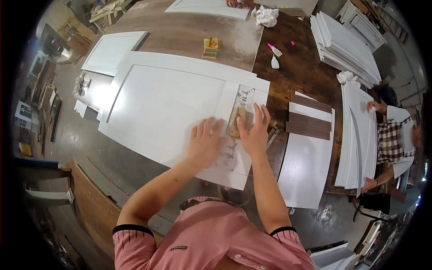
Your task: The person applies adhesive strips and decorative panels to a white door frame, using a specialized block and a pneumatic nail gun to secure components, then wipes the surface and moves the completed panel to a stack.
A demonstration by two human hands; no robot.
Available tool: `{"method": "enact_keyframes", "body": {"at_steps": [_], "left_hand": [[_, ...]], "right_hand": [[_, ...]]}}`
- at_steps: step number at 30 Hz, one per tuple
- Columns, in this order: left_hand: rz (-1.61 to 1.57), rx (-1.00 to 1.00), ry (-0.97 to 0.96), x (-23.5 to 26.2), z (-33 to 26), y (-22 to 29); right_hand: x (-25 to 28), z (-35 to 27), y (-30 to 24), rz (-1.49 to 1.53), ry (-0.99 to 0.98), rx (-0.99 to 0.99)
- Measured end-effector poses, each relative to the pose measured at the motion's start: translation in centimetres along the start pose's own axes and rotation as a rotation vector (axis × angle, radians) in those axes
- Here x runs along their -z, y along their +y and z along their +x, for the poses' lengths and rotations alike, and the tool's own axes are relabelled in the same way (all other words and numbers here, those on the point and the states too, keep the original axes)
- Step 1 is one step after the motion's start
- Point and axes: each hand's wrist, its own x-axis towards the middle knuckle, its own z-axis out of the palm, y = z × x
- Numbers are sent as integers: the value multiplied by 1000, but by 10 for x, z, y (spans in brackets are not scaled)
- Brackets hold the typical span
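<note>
A large white panel door [166, 96] lies in front of me on the table, with a wide recessed field and a narrow recessed strip [243, 95] near its right end. Dark handwritten marks show in that strip. Within the strip lies a small light-brown wooden block [238, 121]. My left hand [204, 143] rests on the panel left of the strip, fingers slightly apart and a little blurred, holding nothing visible. Beside the block, my right hand [255, 134] has its fingers spread over the door's right border. Its thumb reaches to the block's right edge.
Beyond the door sit a small yellow box [210, 48] and white glue bottles [275, 62]. Brown strips [310, 116] lie on a white board [306, 166] at right. Stacked white panels [346, 49] stand farther right, where a person handles panels [355, 130]. Another person's hand [236, 3] shows at the far edge.
</note>
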Motion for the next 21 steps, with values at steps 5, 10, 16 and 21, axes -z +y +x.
{"method": "enact_keyframes", "body": {"at_steps": [5, 10, 16, 21], "left_hand": [[166, -111, -62, 5, 19, 1], [69, -125, -278, 14, 40, -25], [92, -292, -442, 28, 124, -67], [253, -344, -714, 56, 171, -36]], "right_hand": [[1, 8, 10, -67, -4, 67], [-21, 21, 65, 630, 306, -134], [-54, -8, 183, -235, 160, -96], [-66, 8, 188, 529, 46, -201]]}}
